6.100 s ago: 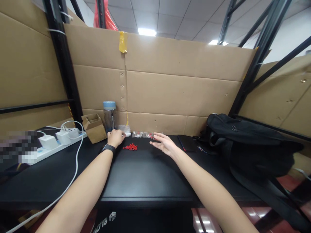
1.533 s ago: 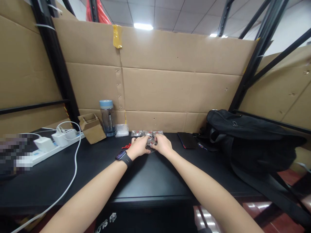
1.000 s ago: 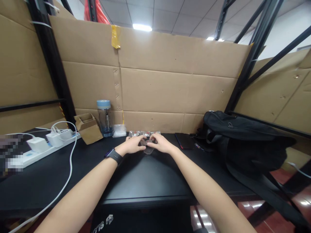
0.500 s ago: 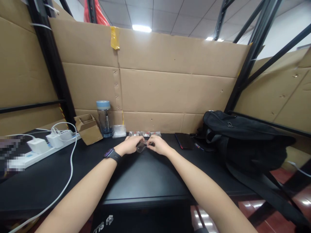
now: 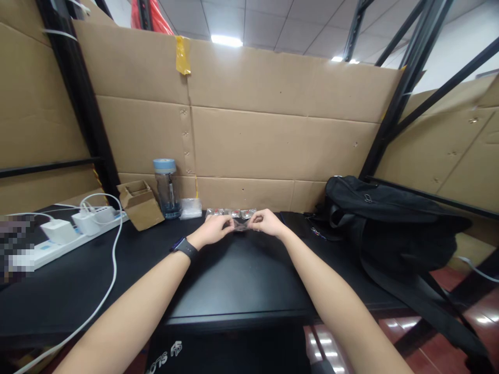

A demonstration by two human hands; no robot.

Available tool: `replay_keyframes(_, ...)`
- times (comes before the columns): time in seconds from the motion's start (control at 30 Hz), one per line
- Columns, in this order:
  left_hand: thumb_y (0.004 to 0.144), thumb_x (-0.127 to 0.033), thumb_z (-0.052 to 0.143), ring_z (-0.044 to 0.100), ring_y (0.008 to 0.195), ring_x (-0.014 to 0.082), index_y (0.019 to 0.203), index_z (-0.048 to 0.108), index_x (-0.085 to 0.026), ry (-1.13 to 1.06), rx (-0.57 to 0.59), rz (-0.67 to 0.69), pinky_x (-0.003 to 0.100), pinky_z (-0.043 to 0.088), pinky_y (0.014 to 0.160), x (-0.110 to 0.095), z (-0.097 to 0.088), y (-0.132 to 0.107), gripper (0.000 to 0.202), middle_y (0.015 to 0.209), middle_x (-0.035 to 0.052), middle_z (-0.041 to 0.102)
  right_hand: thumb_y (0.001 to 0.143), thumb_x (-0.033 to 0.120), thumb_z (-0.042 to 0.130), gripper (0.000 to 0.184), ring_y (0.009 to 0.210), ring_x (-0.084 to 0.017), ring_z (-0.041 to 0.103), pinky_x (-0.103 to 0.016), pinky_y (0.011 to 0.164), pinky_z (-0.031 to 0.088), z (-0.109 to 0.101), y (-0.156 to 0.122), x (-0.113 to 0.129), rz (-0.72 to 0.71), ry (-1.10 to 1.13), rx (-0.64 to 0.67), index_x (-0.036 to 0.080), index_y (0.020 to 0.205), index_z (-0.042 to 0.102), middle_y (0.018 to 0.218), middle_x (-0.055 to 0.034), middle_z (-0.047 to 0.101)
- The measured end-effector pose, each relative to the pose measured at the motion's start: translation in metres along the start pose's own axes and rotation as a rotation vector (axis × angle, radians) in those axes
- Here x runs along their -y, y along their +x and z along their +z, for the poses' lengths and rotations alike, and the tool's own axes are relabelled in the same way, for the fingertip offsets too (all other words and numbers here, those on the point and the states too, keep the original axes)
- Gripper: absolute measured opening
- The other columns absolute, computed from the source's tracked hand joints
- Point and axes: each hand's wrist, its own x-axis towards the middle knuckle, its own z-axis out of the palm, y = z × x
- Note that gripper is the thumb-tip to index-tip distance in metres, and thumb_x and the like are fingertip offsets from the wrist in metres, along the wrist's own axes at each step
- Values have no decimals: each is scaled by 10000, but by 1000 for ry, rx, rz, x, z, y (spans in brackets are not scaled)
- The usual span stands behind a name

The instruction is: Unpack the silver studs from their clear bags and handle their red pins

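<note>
Between my hands, a small clear plastic bag (image 5: 241,225) is stretched just above the black table. My left hand (image 5: 214,228), with a dark watch on its wrist, pinches the bag's left side. On the opposite side, my right hand (image 5: 267,223) grips it between thumb and fingers. Whatever the bag may contain is too small to make out. Just behind my hands lies a row of small clear packets (image 5: 233,213) with red marks, against the cardboard wall.
At the left stand a water bottle (image 5: 168,189), an open cardboard box (image 5: 141,205) and a white power strip (image 5: 58,244) with chargers and a cable. A stack of clear bags (image 5: 191,208) lies beside the bottle. A black backpack (image 5: 393,234) rests at the right.
My right hand has moved right and slightly up, away from my left. The bag, bunched at my left fingers before, is now drawn out between both hands.
</note>
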Motion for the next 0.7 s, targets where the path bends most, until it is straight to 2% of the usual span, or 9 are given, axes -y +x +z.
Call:
replay_keyframes(0.13, 927, -397, 506, 699, 908, 197, 946, 632, -233, -138, -25, -111, 322, 487, 901, 2, 2, 2, 207, 934, 21, 764, 638, 260, 786, 228, 535, -116, 582, -214, 523, 433, 1, 1, -5, 117, 125, -103, 143, 757, 630, 629, -32, 686)
replay_keyframes(0.23, 907, -368, 503, 709, 900, 197, 1024, 590, -233, -189, -14, -173, 325, 495, 870, 2, 7, 3, 198, 899, 10, 771, 607, 181, 768, 388, 481, -99, 528, -198, 502, 409, 4, 2, -7, 149, 175, -114, 191, 924, 544, 603, 26, 674)
replay_keyframes(0.3, 880, -322, 517, 715, 895, 193, 1133, 524, -240, -191, -5, -220, 323, 488, 848, 0, 9, 3, 266, 884, -9, 775, 611, 130, 732, 480, 478, -94, 517, -188, 513, 402, 6, 2, -7, 138, 137, -108, 214, 1025, 504, 603, 61, 666)
replay_keyframes(0.4, 801, -243, 565, 720, 905, 207, 1290, 389, -244, -130, 21, -307, 334, 460, 840, -4, 11, 2, 519, 862, -23, 776, 647, 91, 690, 510, 534, -100, 557, -185, 568, 418, 8, 1, -4, 64, -13, -75, 230, 1107, 518, 630, 82, 660)
replay_keyframes(0.47, 760, -213, 586, 719, 917, 227, 1329, 354, -247, -57, 40, -329, 357, 436, 859, -6, 12, 1, 616, 833, -25, 773, 694, 84, 663, 433, 601, -108, 595, -197, 631, 439, 9, -1, 0, 13, -154, -33, 224, 1097, 587, 670, 65, 672)
replay_keyframes(0.57, 769, -204, 575, 711, 921, 243, 1309, 426, -288, 57, 64, -266, 393, 396, 902, -4, 14, -1, 567, 819, -29, 767, 776, 94, 616, 280, 670, -118, 612, -220, 698, 439, 15, -3, 6, -44, -375, 32, 206, 1014, 714, 719, 25, 682)
replay_keyframes(0.7, 833, -200, 519, 681, 991, 243, 1244, 581, -342, 168, 94, -173, 402, 369, 931, 1, 19, -2, 439, 907, -4, 763, 806, 100, 584, 318, 710, -139, 593, -246, 734, 440, 24, -4, 9, -94, -579, 74, 214, 1034, 775, 759, -8, 666)
